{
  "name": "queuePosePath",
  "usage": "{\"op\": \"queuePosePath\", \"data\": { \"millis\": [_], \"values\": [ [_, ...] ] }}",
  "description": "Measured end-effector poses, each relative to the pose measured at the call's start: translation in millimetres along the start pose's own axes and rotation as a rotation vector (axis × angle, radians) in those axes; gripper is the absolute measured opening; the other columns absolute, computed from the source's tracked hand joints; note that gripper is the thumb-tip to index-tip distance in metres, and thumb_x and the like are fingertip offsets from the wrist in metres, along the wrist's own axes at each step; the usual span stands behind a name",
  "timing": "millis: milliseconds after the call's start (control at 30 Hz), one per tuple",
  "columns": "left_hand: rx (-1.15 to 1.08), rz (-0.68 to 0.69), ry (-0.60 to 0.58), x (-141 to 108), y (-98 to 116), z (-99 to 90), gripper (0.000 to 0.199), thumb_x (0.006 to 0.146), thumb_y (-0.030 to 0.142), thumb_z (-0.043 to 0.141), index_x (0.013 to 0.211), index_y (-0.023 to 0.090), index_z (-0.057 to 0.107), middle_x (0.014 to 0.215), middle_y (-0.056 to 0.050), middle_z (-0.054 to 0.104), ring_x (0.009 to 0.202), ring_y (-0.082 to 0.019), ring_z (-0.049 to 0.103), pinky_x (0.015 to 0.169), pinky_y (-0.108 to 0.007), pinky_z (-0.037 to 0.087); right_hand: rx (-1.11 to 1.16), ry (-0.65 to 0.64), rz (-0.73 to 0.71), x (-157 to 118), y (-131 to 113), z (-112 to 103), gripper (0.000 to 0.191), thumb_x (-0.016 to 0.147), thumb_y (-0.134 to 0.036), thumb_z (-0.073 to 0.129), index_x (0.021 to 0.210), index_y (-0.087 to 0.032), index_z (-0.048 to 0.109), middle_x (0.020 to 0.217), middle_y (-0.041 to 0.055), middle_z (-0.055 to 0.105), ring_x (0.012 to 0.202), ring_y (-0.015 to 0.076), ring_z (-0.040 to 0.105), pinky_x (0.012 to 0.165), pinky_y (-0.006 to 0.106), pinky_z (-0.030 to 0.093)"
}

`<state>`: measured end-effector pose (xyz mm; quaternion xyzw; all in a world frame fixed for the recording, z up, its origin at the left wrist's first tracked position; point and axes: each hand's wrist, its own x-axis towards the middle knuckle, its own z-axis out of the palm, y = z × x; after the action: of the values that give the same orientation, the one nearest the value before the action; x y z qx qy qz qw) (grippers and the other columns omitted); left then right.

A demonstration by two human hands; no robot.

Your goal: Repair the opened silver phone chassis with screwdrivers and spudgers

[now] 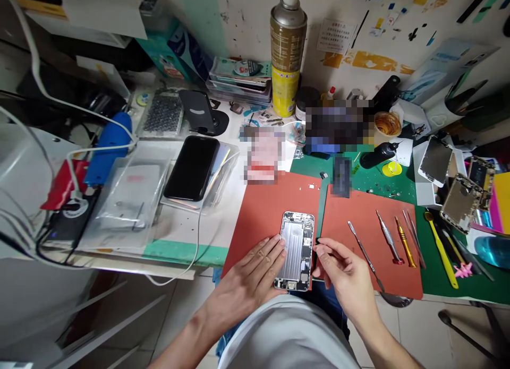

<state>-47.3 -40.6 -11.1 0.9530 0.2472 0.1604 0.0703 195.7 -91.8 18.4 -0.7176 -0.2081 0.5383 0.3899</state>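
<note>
The left hand (247, 284) lies with its fingers (274, 247) flat and open against an opened phone (297, 250) on a red mat (263, 209). The right hand (345, 268) curls just beside it, fingers pinched; whether they grip anything, I cannot tell. Farther off, a clear plastic bag (127, 236) holds a white item (129, 194), and a small cup (378, 139) holds an orange coil (387, 123).

Open phone housing (297, 250) between hands (245, 284) (342, 273)

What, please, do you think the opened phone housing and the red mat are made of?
The phone housing looks like brushed aluminium: silvery, with fine parallel lines. The red mat looks like silicone or rubber, dull and unreflective; the look cannot settle which.
</note>
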Motion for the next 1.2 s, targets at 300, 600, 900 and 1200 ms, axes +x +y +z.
{"op": "queuePosePath", "data": {
  "millis": [300,600,900,1200],
  "values": [
    [0.015,0.005,0.034,2,4,-5.3,0.071,0.105,0.054,0.066,0.152,0.003,0.054,0.157,-0.021,0.060,0.154,-0.033,0.050,0.124,-0.047,0.053,-0.034,-0.014,-0.034,0,-1,2,0.064,0.080,-0.070,0.084,0.112,-0.014,0.077,0.074,0.0015,0.071,0.045,0.0135,0.057,0.052,0.030,0.047],
    [0.030,-0.016,0.086,7,12,-7.1,0.060,0.106,0.049,0.066,0.146,0.003,0.061,0.149,-0.021,0.067,0.147,-0.035,0.059,0.118,-0.049,0.057,-0.158,-0.093,-0.072,8,-2,3,0.058,0.086,-0.072,0.073,0.099,-0.016,0.083,0.049,-0.0001,0.061,0.045,0.0178,0.056,0.052,0.030,0.045],
    [0.046,-0.048,0.114,5,9,-2.7,0.057,0.104,0.045,0.071,0.144,0.005,0.064,0.148,-0.021,0.068,0.144,-0.036,0.061,0.113,-0.048,0.060,-0.476,0.009,-0.444,22,-20,-3,0.035,0.100,-0.050,0.065,0.089,-0.022,0.082,0.080,0.0054,0.079,0.053,0.0178,0.065,0.053,0.029,0.051],
    [0.001,-0.025,0.140,3,5,-3.2,0.051,0.108,0.043,0.064,0.140,0.002,0.065,0.146,-0.021,0.069,0.139,-0.037,0.064,0.110,-0.050,0.058,-0.749,0.181,-0.683,60,-72,-35,0.029,0.102,-0.040,0.064,0.097,-0.020,0.084,0.088,0.0058,0.080,0.061,0.0177,0.065,0.059,0.030,0.047]
  ]
}}
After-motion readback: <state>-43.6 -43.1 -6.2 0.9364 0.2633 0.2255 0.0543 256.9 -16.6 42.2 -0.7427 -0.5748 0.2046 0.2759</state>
